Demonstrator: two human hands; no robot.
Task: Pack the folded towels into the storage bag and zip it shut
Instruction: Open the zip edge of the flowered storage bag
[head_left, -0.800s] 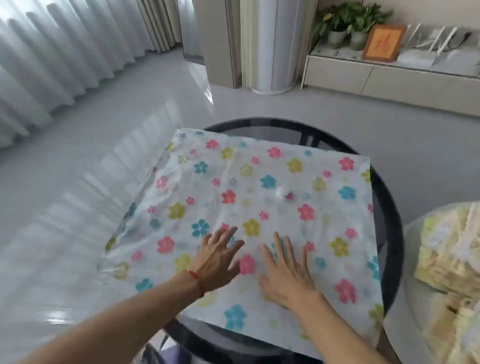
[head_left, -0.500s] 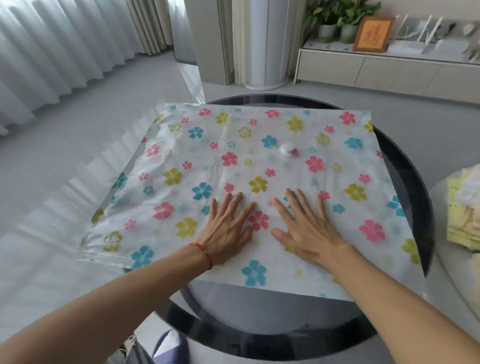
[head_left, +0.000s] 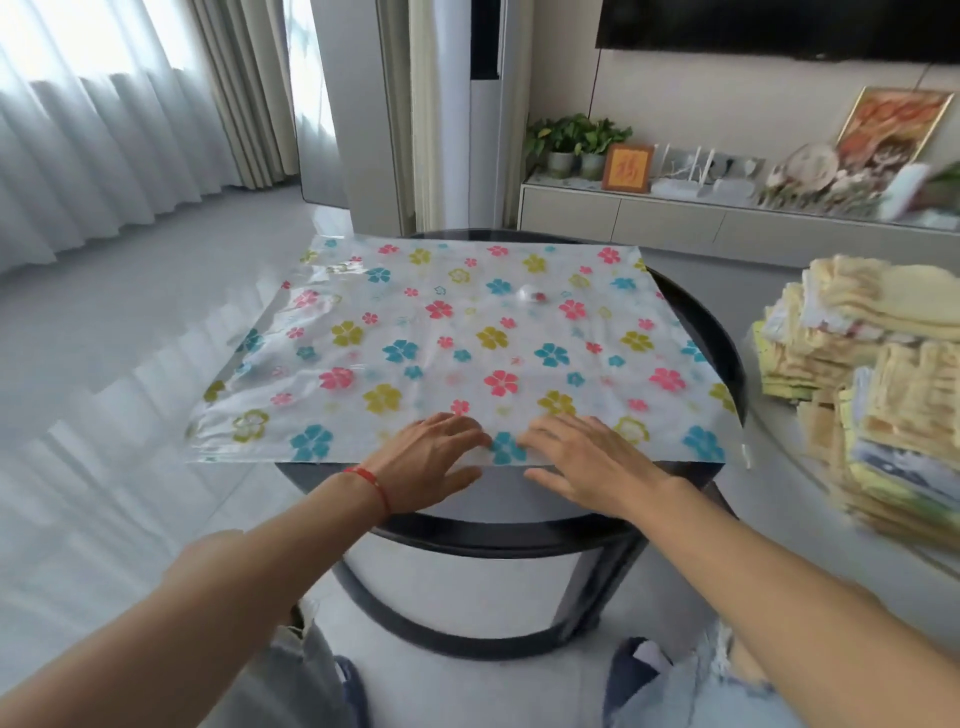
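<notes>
Both hands have drawn back since the earlier frame, from the middle of the storage bag (head_left: 467, 353) to its near edge; the view has also lifted, bringing more of the room and the towels into sight. Left hand (head_left: 426, 462) lies palm down, fingers extended and loosely together, fingertips on the bag's near edge beside a blue flower; it grips nothing; a red cord (head_left: 370, 480) circles its wrist. Right hand (head_left: 587, 457) likewise lies flat and open, fingers spread, over the same edge just beside the left; whether its thumb hooks under the edge cannot be told. Bag lies flat and unfilled, clear plastic printed with pink, blue and yellow flowers; a small round valve (head_left: 531, 294) sits toward its far side; its left portion overhangs the table. Folded towels (head_left: 862, 374), mostly yellow, stand in stacks to the right, well apart from both hands, on a pale surface beside the table; that area is blurred. Table (head_left: 717, 343) is round with a dark rim; floor is pale and glossy; sheer curtains (head_left: 104, 145) hang at far left; a low cabinet (head_left: 649, 221) at the rear carries potted plants (head_left: 574, 137) and a framed picture (head_left: 627, 168).
</notes>
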